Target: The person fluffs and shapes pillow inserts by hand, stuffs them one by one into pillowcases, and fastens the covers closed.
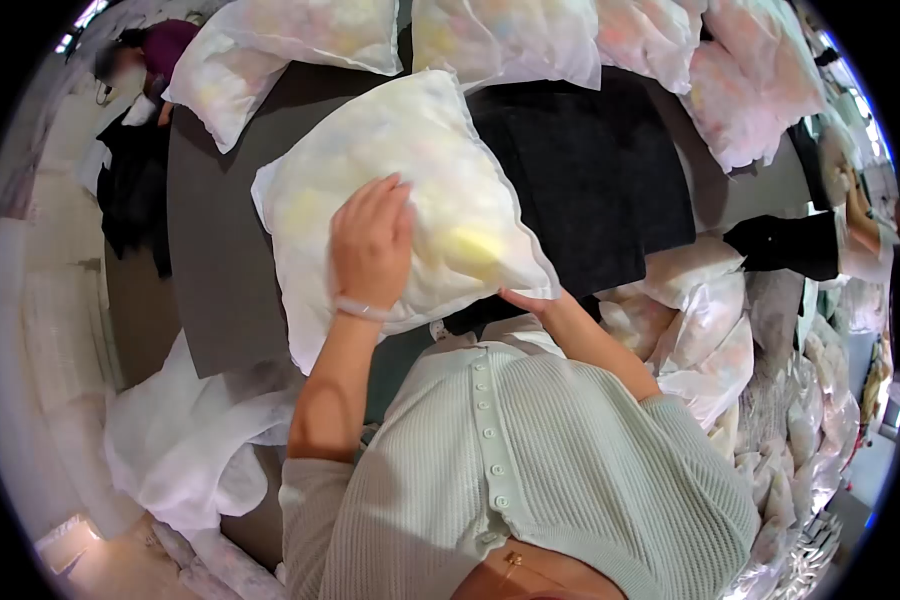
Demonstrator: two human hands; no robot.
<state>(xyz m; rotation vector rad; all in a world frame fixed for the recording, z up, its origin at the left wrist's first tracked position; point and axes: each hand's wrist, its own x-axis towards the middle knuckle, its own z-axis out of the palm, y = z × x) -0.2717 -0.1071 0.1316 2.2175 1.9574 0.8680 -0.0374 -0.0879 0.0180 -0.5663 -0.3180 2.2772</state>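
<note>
In the head view, our left hand (373,240) lies on top of the pillow (450,185), left of its middle. The fingers are stretched out, close together and pointing away from us; they press or rest on the cover without gripping it. Our right hand (538,304) is at the near right corner. Its fingers are partly hidden by the edge, so we cannot tell whether they pinch the cover or only support it.

The pillow, under our left fingers, looks filled: it is plump, and pale yellow and pink patches show through the white cover. We see no gap in the edges in view, but the parts beneath our hands and the underside are hidden, so we cannot tell if it is fully closed or what remains to be done on it.

Just right of the pillow, beyond our right fingers, black cloth (590,180) lies on the grey bench (215,250). Farther ahead of both hands is a row of other pillows (505,40), which look full too. To the right of our right fingers, more filled covers (705,335) are heaped below the bench. White fabric (185,440) hangs nearer to us, left of our left fingers; a person (170,48) is far left.
</note>
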